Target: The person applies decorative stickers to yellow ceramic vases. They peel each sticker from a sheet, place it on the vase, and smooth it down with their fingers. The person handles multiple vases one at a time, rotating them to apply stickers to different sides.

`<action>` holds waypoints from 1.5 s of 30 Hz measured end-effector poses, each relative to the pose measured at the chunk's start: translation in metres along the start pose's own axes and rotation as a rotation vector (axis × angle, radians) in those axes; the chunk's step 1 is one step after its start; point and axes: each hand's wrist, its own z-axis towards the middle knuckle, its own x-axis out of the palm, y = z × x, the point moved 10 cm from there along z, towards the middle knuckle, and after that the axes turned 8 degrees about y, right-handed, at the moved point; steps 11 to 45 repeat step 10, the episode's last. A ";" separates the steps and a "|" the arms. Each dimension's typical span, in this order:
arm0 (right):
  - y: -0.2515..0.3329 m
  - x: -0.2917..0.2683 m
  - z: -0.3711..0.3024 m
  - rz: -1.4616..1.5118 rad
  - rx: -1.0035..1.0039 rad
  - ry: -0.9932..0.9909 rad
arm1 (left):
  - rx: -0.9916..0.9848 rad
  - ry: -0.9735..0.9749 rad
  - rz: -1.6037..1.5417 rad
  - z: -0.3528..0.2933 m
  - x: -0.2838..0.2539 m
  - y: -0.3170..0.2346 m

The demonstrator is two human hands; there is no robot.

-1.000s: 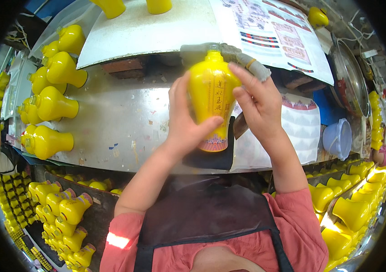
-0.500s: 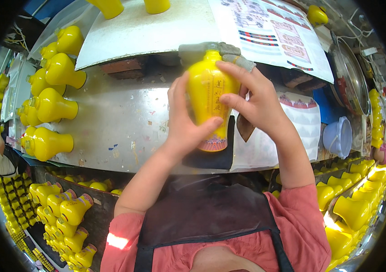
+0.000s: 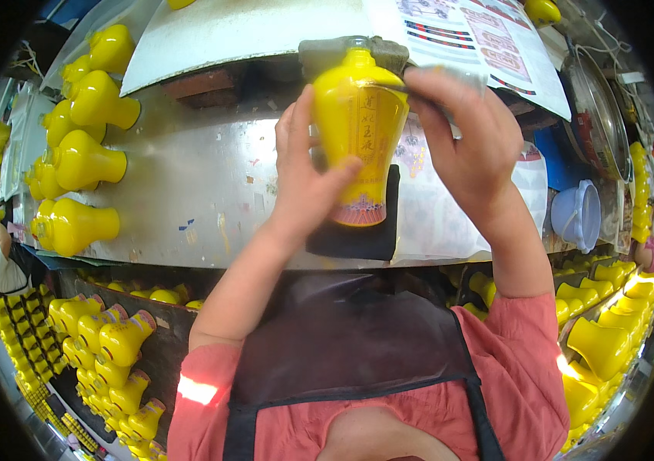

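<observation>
A yellow glossy bottle [image 3: 361, 138] with dark vertical lettering and a patterned band at its base lies on a grey cloth pad at its neck and a black cloth [image 3: 354, 242] at its base. My left hand [image 3: 304, 169] is closed round its left side, thumb across the front. My right hand [image 3: 473, 123], blurred by motion, pinches a thin dark scraper [image 3: 392, 87], its edge against the bottle's right shoulder. Most of the scraper is hidden by the fingers. Beside the bottle, under my right forearm, is a printed white sheet [image 3: 450, 223].
Several yellow bottles [image 3: 89, 161] lie along the table's left edge. A white board [image 3: 265, 31] is raised on bricks at the back. Decal sheets [image 3: 465, 46] lie at back right, near a light blue bucket [image 3: 576, 215]. More yellow bottles fill racks [image 3: 603, 338] on both sides.
My right hand has moved right from the bottle's front, and the scraper has swung up from below the palm to the bottle's shoulder. My left hand still holds the bottle.
</observation>
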 end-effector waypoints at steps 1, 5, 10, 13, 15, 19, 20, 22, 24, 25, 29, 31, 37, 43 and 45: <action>0.013 -0.002 -0.006 0.008 -0.132 -0.018 | -0.034 -0.004 -0.023 -0.002 -0.001 0.004; 0.070 0.013 -0.049 0.215 -0.317 0.228 | -0.066 0.006 -0.024 -0.011 -0.005 0.007; 0.042 0.024 -0.071 0.499 0.113 0.439 | 0.034 -0.004 0.230 -0.020 0.003 0.006; 0.042 0.024 -0.071 0.499 0.113 0.439 | 0.034 -0.004 0.230 -0.020 0.003 0.006; 0.042 0.024 -0.071 0.499 0.113 0.439 | 0.034 -0.004 0.230 -0.020 0.003 0.006; 0.042 0.024 -0.071 0.499 0.113 0.439 | 0.034 -0.004 0.230 -0.020 0.003 0.006; 0.042 0.024 -0.071 0.499 0.113 0.439 | 0.034 -0.004 0.230 -0.020 0.003 0.006; 0.042 0.024 -0.071 0.499 0.113 0.439 | 0.034 -0.004 0.230 -0.020 0.003 0.006; 0.042 0.024 -0.071 0.499 0.113 0.439 | 0.034 -0.004 0.230 -0.020 0.003 0.006; 0.042 0.024 -0.071 0.499 0.113 0.439 | 0.034 -0.004 0.230 -0.020 0.003 0.006; 0.042 0.024 -0.071 0.499 0.113 0.439 | 0.034 -0.004 0.230 -0.020 0.003 0.006; 0.042 0.024 -0.071 0.499 0.113 0.439 | 0.034 -0.004 0.230 -0.020 0.003 0.006; 0.042 0.024 -0.071 0.499 0.113 0.439 | 0.034 -0.004 0.230 -0.020 0.003 0.006; 0.042 0.024 -0.071 0.499 0.113 0.439 | 0.034 -0.004 0.230 -0.020 0.003 0.006; 0.042 0.024 -0.071 0.499 0.113 0.439 | 0.034 -0.004 0.230 -0.020 0.003 0.006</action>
